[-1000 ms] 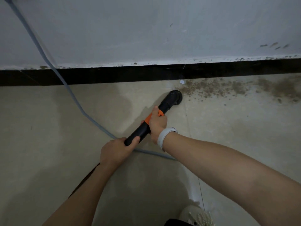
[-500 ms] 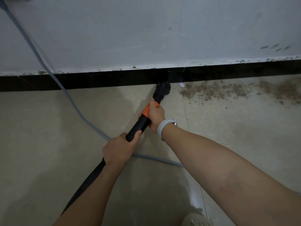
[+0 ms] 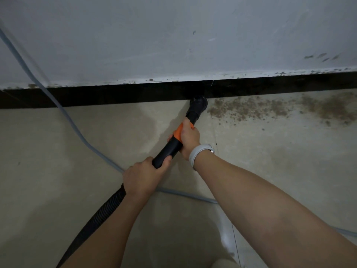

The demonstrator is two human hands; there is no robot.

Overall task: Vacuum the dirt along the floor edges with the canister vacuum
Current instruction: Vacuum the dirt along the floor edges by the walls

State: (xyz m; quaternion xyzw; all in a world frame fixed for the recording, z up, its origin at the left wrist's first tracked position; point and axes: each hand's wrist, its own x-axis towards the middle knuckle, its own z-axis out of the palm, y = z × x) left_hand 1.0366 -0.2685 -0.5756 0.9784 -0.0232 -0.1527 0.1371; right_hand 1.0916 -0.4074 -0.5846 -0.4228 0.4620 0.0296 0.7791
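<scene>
Nozzle: the black nozzle (image 3: 198, 105) touches the floor right against the black skirting board (image 3: 116, 95).
Dirt: the brown dirt (image 3: 270, 109) lies along the skirting board, just right of the nozzle.
Right hand: the right hand (image 3: 188, 137) grasps the wand at its orange collar (image 3: 178, 132).
Left hand: the left hand (image 3: 144, 176) grasps the wand lower, where the ribbed hose (image 3: 100, 215) begins.
Advice: I think it is best to slide the nozzle slowly to the right, staying low against the skirting board.

A black vacuum wand (image 3: 170, 149) with an orange collar slants toward the wall, its round nozzle (image 3: 198, 104) at the foot of the black skirting, a band of brown dirt (image 3: 270, 109) just to its right
</scene>
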